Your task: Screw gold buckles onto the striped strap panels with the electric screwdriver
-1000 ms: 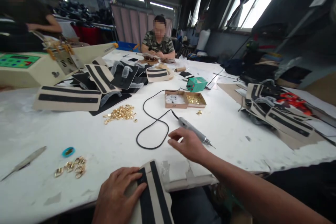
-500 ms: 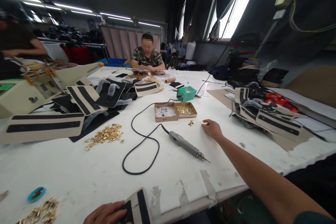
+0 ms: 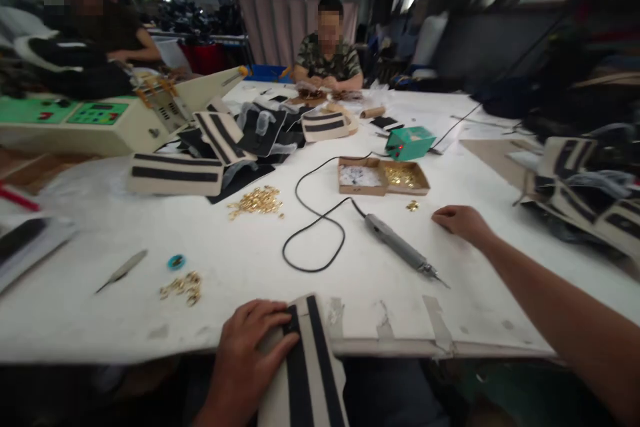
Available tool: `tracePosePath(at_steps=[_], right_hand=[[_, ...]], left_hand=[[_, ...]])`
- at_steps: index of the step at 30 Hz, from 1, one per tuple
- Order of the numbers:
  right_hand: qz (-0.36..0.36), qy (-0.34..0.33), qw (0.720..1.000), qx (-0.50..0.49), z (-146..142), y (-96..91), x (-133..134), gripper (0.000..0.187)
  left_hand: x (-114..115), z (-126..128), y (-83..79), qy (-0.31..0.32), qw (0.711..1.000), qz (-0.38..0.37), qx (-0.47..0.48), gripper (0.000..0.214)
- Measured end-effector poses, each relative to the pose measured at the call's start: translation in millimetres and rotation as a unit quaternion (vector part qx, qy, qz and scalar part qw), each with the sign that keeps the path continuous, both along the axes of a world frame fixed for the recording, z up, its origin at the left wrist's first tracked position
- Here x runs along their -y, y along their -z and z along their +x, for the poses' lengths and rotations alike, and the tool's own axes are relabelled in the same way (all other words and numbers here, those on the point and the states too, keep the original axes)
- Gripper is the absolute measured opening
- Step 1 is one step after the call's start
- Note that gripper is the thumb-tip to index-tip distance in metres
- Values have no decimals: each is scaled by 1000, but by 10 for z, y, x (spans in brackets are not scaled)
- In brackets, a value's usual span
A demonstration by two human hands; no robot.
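Note:
My left hand (image 3: 253,347) is closed on a beige panel with black stripes (image 3: 320,373), which lies over the table's front edge. Its thumb and fingers press near a small dark piece at the panel's far end. Out on the white table, my right hand (image 3: 465,225) has its fingers pinched together; whatever they hold, if anything, is hidden. A few small gold pieces (image 3: 413,205) lie just left of its fingertips. Between the hands rests a grey electric screwdriver (image 3: 400,247), its bit pointing toward the front right.
Two cardboard boxes hold clear bits (image 3: 363,190) and gold bits (image 3: 417,190). Beyond them stands a green power box (image 3: 410,143). Gold hardware (image 3: 257,201) and gold clasps (image 3: 185,288) lie left, near a tweezer-like tool (image 3: 123,270). Striped panels (image 3: 175,177) are stacked behind. A co-worker (image 3: 327,57) sits opposite.
The view has swung left and down, showing more of the near left table and the striped panel. My right hand stays by the small gold pieces; my left hand stays on the panel.

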State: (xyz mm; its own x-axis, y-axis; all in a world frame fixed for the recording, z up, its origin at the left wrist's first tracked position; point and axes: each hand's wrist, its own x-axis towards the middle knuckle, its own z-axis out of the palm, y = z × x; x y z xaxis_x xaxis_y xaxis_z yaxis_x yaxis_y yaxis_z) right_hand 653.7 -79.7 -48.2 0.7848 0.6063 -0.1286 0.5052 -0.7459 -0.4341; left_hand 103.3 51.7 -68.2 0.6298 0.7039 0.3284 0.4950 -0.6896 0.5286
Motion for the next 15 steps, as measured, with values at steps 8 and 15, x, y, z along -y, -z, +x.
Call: tracePosePath(at_steps=[8,15], right_hand=[[-84,-21,988,127,210,234,54,45],[-19,-34,985,170,347,377,159,35]], left_hand=[[218,43,-135,-24,995,-100,18,26],[252,8,-114,-18,993,-109,38,27]])
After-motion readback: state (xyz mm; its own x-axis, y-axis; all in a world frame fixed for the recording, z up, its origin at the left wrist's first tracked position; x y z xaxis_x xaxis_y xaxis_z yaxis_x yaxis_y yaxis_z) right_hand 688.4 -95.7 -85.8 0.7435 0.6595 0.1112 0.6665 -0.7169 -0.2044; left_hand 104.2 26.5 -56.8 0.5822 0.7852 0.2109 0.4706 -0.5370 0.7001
